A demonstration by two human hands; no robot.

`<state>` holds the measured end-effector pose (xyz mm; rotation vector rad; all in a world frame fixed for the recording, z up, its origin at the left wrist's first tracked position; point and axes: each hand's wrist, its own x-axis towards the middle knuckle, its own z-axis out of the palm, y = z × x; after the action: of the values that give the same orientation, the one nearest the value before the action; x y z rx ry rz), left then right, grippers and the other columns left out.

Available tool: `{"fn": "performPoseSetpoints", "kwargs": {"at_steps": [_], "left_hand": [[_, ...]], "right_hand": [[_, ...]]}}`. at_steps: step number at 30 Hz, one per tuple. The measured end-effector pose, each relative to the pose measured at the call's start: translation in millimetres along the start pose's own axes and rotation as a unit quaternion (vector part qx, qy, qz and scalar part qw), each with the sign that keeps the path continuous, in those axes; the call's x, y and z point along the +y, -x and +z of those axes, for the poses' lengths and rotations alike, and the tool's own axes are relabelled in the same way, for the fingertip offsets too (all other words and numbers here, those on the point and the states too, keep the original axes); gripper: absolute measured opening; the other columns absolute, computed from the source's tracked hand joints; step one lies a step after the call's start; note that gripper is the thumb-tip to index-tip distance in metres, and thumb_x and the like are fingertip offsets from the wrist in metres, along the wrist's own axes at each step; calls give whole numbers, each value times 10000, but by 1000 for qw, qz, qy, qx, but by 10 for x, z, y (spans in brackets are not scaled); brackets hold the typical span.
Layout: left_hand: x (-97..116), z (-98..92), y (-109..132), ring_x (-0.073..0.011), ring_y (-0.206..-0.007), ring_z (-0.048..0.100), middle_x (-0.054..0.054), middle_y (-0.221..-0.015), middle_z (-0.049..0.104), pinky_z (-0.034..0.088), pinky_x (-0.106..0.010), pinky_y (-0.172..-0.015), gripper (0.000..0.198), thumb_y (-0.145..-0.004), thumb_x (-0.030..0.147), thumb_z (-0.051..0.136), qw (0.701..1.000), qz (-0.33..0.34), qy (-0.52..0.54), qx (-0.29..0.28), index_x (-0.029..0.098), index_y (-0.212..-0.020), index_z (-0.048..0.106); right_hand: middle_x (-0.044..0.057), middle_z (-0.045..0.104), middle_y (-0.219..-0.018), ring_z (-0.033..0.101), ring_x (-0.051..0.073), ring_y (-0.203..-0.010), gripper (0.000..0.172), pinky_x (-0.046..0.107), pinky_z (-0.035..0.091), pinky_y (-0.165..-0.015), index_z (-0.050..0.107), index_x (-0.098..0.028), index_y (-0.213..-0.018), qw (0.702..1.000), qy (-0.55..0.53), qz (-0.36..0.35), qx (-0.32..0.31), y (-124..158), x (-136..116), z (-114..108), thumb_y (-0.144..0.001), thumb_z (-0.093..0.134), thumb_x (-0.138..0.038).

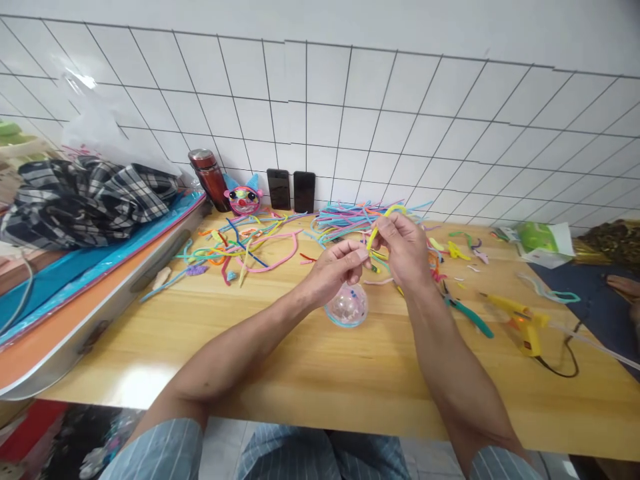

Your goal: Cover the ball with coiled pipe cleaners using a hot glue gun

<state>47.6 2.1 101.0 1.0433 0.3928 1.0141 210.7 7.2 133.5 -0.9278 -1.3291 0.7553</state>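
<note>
Both of my hands pinch a yellow pipe cleaner (395, 209) above the middle of the table. My left hand (343, 265) grips its lower end with closed fingers. Higher up, my right hand (404, 247) is closed on the same strip, which curves in an arc over the knuckles. Below my hands a clear plastic dome (347, 308) with a light blue rim rests on the wood; small bits show through it. Behind my hands lies a heap of loose pipe cleaners (345, 221), mostly blue, purple and pink.
On the right are teal-handled pliers (470, 316) and a yellow glue gun (525, 323) with a cord. More coloured pipe cleaners (270, 260) spread leftward. Along the wall stand a red flask (210, 180), a decorated animal face (243, 197) and two phones (304, 192). A plaid cloth (90, 200) lies left.
</note>
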Motion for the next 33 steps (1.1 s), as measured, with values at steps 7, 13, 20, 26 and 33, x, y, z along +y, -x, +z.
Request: {"fn": "performPoseSetpoints", "kwargs": {"at_steps": [7, 13, 20, 26, 33], "left_hand": [[15, 39, 31, -29, -478, 476, 40, -743, 679, 309, -216, -501, 625, -752, 685, 976, 999, -21, -7, -31, 181, -839, 616], [75, 31, 77, -34, -463, 418, 69, -662, 580, 306, -221, -473, 623, -836, 720, 905, 988, -77, -29, -134, 206, -832, 553], [136, -11, 123, -47, -428, 419, 80, -593, 544, 311, -215, -434, 626, -876, 718, 893, 971, -125, -23, -205, 216, -821, 522], [174, -25, 84, -56, -458, 463, 74, -622, 596, 328, -220, -456, 621, -866, 720, 895, 977, -109, -71, -170, 226, -877, 518], [160, -51, 58, -60, -502, 481, 56, -668, 623, 348, -231, -489, 568, -914, 713, 817, 975, -84, -142, -146, 223, -852, 537]], "right_hand": [[-25, 651, -670, 591, 151, -635, 617, 301, 510, -634, 614, -269, -751, 1000, -3, -2, -14, 19, 13, 5, -889, 829, -831], [-20, 617, -708, 556, 158, -675, 621, 307, 494, -661, 653, -271, -758, 998, 10, 14, -57, 57, -54, 35, -882, 808, -859], [-30, 573, -698, 500, 142, -653, 648, 293, 415, -627, 639, -257, -733, 993, -5, 33, -110, 89, -82, 66, -861, 820, -867], [-28, 559, -706, 487, 154, -668, 640, 301, 418, -627, 651, -261, -746, 993, 68, -1, -92, 72, -95, 31, -902, 772, -870], [-16, 592, -722, 531, 169, -702, 635, 322, 451, -676, 646, -264, -753, 990, 120, -35, -72, 62, -108, 29, -965, 692, -861]]}}
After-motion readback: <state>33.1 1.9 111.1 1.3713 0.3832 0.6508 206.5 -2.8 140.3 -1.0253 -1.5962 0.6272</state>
